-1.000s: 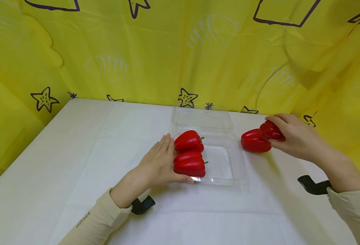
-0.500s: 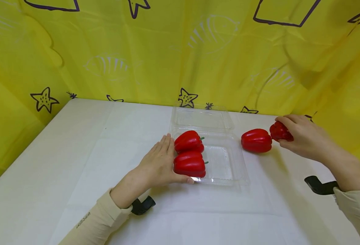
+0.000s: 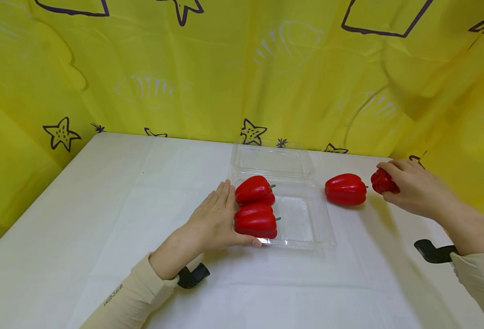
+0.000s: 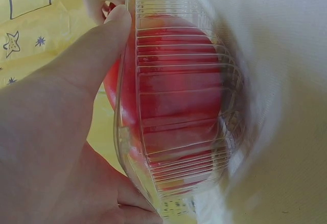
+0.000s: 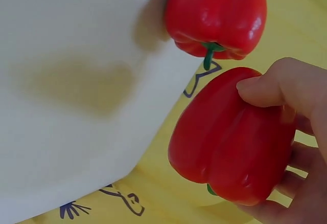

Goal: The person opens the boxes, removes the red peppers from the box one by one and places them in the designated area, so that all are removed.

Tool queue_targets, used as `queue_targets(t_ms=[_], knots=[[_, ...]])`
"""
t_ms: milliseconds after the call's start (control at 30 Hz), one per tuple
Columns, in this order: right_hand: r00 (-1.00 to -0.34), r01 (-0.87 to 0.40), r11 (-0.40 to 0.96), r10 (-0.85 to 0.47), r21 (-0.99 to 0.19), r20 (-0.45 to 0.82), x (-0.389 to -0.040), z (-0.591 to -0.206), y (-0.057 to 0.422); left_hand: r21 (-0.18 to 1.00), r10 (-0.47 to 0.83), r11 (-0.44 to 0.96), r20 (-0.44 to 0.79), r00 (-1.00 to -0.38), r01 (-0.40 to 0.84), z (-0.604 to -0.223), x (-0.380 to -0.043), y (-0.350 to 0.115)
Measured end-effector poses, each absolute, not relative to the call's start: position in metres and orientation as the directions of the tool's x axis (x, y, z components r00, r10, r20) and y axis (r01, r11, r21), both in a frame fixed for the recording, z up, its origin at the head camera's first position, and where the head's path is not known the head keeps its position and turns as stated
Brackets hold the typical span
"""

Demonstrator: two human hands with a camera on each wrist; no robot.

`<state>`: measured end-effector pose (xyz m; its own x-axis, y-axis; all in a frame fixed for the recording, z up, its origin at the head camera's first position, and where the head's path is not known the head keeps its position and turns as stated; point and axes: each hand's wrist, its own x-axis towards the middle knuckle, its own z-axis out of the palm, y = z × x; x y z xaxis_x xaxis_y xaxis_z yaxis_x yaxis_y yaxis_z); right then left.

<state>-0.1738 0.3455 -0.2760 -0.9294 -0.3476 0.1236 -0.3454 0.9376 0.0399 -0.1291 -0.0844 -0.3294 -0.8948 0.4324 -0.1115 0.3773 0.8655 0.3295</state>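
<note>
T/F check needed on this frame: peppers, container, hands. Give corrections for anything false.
1. The right hand grips a red pepper. True.
2. The clear container is shut. False: its lid lies open.
3. Two peppers sit in the container. True.
4. The left hand rests against the container's left side. True.
5. A loose pepper lies left of the container. False: it lies to the right.

**Container access: right side open, left side obstructed**

Free room exists inside the clear container (image 3: 293, 214), on its right, reachable from above. A pair of red peppers (image 3: 256, 211) occupies the left; the left grip (image 3: 210, 220) blocks the left wall and near-left corner. A loose pepper (image 3: 346, 189) obstructs the low route from the right grip (image 3: 416, 188). Behind the open lid (image 3: 272, 161), a curtain (image 3: 204, 68) limits passage.
</note>
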Motion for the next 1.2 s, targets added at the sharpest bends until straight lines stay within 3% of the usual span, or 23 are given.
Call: queue_targets(t_ms=[1200], knots=[[-0.939,-0.342,0.939,-0.341,0.024,-0.036,-0.193,-0.316,0.364,0.326,0.434,0.864,-0.096,-0.896,0.384,-0.329,-0.129,-0.084]])
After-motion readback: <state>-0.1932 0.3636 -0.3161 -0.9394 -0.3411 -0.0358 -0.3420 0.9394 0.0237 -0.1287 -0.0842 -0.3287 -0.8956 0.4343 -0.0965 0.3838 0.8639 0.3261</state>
